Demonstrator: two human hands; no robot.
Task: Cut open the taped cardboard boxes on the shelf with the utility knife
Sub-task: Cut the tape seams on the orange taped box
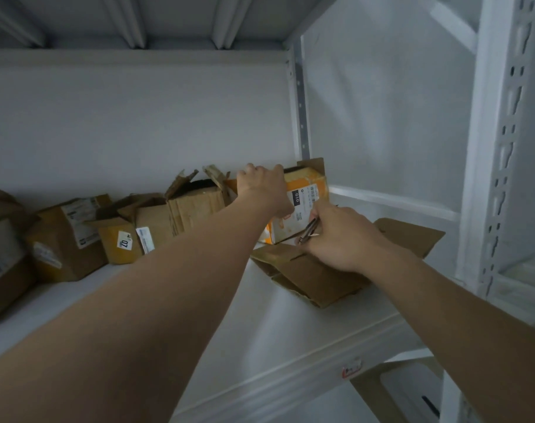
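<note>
- A storeroom or parcel stockroom, going by the fittings.
- The white metal rack has a flat shelf [260, 315], slotted uprights [504, 148] and a ribbed deck [138, 19] overhead.
- Worn cardboard boxes [196, 206] with shipping labels [83, 221] line the shelf's back, against a bare pale wall [122, 117].

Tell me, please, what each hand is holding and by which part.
The left hand grips the orange box by its top edge; the right hand holds the utility knife by its handle.
</note>
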